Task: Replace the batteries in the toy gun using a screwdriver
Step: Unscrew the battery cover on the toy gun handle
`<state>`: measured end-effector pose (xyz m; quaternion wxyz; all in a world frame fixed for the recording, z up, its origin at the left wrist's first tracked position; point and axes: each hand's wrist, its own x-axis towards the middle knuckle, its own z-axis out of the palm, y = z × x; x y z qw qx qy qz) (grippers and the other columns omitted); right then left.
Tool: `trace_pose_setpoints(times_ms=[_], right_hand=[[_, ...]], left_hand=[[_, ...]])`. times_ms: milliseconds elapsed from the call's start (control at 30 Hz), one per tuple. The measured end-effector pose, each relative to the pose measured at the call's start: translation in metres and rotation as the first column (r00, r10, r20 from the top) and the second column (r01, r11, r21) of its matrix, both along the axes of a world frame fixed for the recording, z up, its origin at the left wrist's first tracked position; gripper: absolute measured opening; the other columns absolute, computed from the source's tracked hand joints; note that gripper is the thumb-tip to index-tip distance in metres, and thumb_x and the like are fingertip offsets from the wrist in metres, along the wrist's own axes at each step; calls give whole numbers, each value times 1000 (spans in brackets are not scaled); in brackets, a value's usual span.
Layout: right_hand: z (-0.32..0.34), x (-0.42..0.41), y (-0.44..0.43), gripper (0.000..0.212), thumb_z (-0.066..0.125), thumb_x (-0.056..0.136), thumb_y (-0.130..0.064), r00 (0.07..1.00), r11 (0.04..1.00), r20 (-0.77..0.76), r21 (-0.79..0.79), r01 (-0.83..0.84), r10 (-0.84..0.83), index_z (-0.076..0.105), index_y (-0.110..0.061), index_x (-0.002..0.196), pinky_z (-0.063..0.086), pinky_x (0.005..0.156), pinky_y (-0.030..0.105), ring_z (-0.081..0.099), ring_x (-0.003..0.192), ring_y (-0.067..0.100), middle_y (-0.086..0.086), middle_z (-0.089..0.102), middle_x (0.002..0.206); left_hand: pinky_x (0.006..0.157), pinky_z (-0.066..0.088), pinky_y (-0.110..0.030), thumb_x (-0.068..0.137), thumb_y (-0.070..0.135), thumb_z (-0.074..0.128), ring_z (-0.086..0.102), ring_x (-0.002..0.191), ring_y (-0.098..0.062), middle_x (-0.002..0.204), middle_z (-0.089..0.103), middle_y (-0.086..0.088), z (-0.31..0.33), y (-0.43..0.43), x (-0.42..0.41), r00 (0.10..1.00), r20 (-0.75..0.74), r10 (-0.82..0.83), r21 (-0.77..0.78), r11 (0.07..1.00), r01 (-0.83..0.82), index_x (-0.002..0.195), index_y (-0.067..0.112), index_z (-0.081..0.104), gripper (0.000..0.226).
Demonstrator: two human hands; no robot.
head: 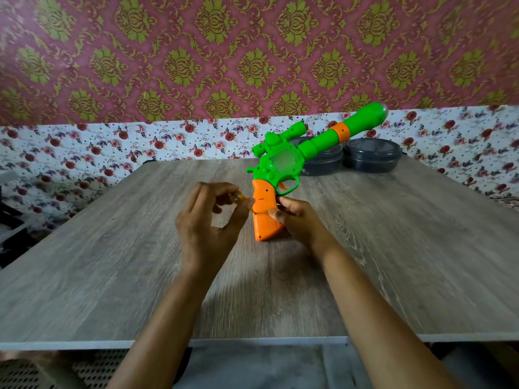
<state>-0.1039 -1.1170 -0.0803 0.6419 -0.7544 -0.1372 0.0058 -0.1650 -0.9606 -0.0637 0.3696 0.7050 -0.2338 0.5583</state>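
Note:
A green toy gun [283, 161] with an orange grip stands on its butt on the wooden table [112, 270], barrel pointing up and to the right. My right hand [297, 220] grips the orange handle from the right side. My left hand [207, 223] pinches a small screwdriver [238, 198] with a yellow translucent handle. The screwdriver's tip sits against the left side of the orange grip. The tip itself is mostly hidden by my fingers.
Two dark round lidded containers [370, 155] stand at the back right of the table, behind the gun's barrel. A flowered cloth [84, 153] covers the surface behind and to the left. The table's white front edge [252, 342] runs near my forearms.

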Motion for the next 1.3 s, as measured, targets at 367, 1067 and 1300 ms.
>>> trace_pose_setpoints(times_ms=[367,1067,1300], right_hand=[[0,-1,-1,27,49,92,-3,999,1000,48,11,-16,15,58,-13,114,46,94,40,55,98,16,4,61,103],[0,-1,0,30,49,92,-6,999,1000,21,-2,-27,27,55,-14,121,48,89,38,56,102,19,5,60,108],[1,-4,-2,33,50,92,-7,999,1000,32,-21,-8,9,56,-11,124,43,98,38,56,107,20,6,61,112]], left_hand=[[62,49,-15,87,15,61,61,71,-4,90,62,-3,-1,-3,-1,998,-41,-43,6,999,44,108,20,57,22],[61,49,-13,82,21,68,61,71,-6,85,64,-2,-1,-2,-1,998,-62,-24,-9,1000,24,99,21,53,23],[72,54,-14,90,15,52,67,79,-7,103,63,4,-2,-2,0,998,-63,-31,53,998,34,123,17,51,33]])
